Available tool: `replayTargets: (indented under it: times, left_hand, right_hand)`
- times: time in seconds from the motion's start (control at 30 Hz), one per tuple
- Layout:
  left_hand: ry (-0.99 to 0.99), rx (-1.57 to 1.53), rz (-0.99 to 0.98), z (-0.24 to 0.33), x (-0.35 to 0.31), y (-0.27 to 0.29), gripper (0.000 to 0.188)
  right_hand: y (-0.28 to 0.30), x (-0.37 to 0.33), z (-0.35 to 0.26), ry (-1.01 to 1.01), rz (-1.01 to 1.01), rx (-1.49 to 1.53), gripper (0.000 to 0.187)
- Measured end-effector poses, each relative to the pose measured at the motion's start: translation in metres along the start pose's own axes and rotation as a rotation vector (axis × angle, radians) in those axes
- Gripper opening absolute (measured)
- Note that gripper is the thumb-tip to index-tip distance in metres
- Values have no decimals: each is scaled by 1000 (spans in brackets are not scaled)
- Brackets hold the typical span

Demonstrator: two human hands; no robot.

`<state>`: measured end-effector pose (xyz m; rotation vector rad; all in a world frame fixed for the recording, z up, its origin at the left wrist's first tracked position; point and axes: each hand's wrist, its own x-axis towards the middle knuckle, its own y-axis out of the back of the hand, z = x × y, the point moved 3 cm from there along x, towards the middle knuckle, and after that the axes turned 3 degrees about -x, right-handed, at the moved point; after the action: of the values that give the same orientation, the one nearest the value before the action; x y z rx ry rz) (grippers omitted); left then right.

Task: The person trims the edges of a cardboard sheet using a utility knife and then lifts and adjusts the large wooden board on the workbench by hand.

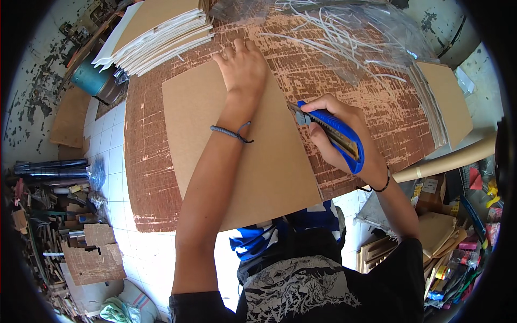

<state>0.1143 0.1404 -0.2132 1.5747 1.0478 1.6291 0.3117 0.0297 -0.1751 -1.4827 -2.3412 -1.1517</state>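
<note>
A brown sheet of cardboard (pixel 269 172) lies on the worn, scratched tabletop, its near edge reaching the table's front. My left hand (pixel 243 70) rests palm down on the sheet's far part, with the fingers spread over its far edge. In my right hand (pixel 372 151) is a blue snap-off utility knife (pixel 343 131), gripped with the thumb along its side. The knife's tip is by the right edge of the cardboard; whether the blade touches the sheet I cannot tell.
A stack of boards with white edges (pixel 167 40) stands at the far left of the table (pixel 145 161). White strips (pixel 344 35) and clear plastic lie at the far right. More stacked cardboard (pixel 444 102) and a cardboard tube (pixel 449 159) are at the right.
</note>
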Motion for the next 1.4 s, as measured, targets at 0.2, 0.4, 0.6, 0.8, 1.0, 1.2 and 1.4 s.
replayTargets:
  times: [0.2,0.4,0.6,0.8,1.0,1.2,1.4]
  left_hand:
    - [-15,2,7,3,2,0,29]
    - [-10,-7,-11,0,1,-1,29]
    - [-15,11,-20,3,1,3,28]
    - [-5,13,-39,4,0,3,26]
    - [-11,0,-32,4,-1,2,26]
    - [8,4,-48,3,-1,3,26]
    - [-1,12,-43,3,0,3,26]
  right_hand:
    - [5,-15,-5,-41,11,-31,23]
    - [3,-15,-3,-106,-13,12,24]
    - [3,-14,-1,-116,32,-26,25]
    - [-1,-19,4,-65,95,7,26]
    - [0,-21,6,-66,86,-19,26]
    - [1,-23,-6,-33,28,-34,30]
    - [1,-37,-9,-109,-34,-35,34]
